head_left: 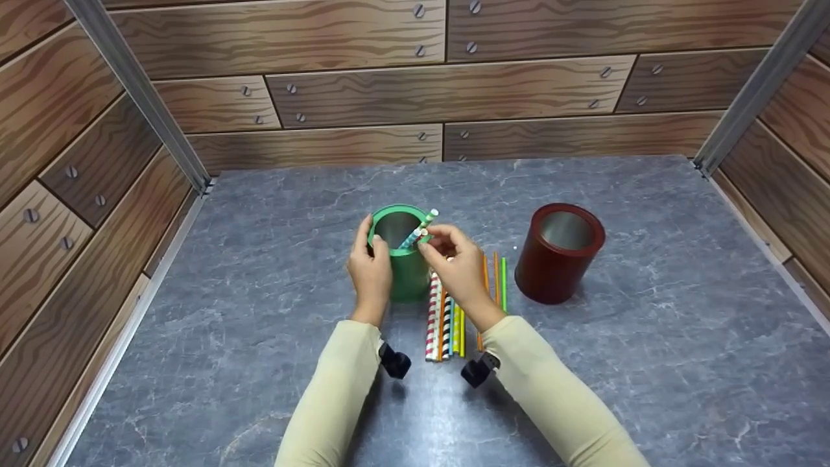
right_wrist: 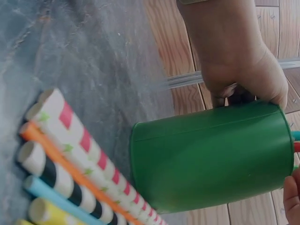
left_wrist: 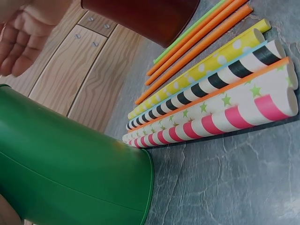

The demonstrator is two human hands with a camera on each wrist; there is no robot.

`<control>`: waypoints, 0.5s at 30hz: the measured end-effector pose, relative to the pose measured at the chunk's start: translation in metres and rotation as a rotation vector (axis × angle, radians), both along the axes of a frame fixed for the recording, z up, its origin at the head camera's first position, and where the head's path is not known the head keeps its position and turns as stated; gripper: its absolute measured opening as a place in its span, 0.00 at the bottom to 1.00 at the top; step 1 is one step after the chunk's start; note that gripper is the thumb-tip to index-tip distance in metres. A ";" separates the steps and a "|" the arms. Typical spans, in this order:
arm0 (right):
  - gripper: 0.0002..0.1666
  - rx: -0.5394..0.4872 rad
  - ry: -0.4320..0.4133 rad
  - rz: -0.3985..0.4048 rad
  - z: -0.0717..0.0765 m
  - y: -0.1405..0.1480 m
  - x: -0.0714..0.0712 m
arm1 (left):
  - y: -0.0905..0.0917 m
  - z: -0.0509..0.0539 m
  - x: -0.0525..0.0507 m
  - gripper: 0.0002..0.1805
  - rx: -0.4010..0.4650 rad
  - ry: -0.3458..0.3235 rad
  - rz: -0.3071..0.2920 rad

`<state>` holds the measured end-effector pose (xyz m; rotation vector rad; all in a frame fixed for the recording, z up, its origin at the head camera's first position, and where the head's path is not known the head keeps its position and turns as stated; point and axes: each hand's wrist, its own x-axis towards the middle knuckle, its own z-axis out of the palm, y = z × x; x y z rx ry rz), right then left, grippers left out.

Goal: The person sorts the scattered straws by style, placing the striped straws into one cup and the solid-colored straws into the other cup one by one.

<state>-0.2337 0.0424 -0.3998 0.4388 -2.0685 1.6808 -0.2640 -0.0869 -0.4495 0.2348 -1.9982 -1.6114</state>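
A green can (head_left: 408,275) stands with its mouth up near the middle of the table. My left hand (head_left: 371,275) grips its left side, thumb and fingers at the rim. Several patterned paper straws (head_left: 412,239) lean in the can, their ends above the right rim. At that rim my right hand (head_left: 462,263) pinches a straw end between thumb and index finger; the contact is partly hidden. More straws (left_wrist: 201,124), striped, starred, dotted and plain, lie side by side on the table beside the can. My right hand's other fingers (left_wrist: 21,49) hang curled in the left wrist view.
A dark red can (head_left: 551,266) stands upright to the right of the straws. Wood-patterned walls (head_left: 363,97) with grey metal corner posts enclose the grey marbled table (head_left: 259,259) at the back and sides. Black wrist cameras (head_left: 395,362) sit below both hands.
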 end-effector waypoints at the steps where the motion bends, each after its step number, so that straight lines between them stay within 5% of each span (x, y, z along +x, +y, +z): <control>1: 0.12 -0.014 0.000 -0.001 -0.004 0.002 -0.001 | 0.000 0.000 0.000 0.22 0.002 0.003 -0.003; 7: 0.11 -0.053 -0.006 -0.014 -0.040 0.014 -0.016 | 0.000 -0.001 0.000 0.22 -0.004 0.004 -0.002; 15: 0.12 -0.060 -0.131 -0.053 -0.059 0.028 -0.021 | 0.001 -0.001 0.000 0.23 -0.013 0.003 0.012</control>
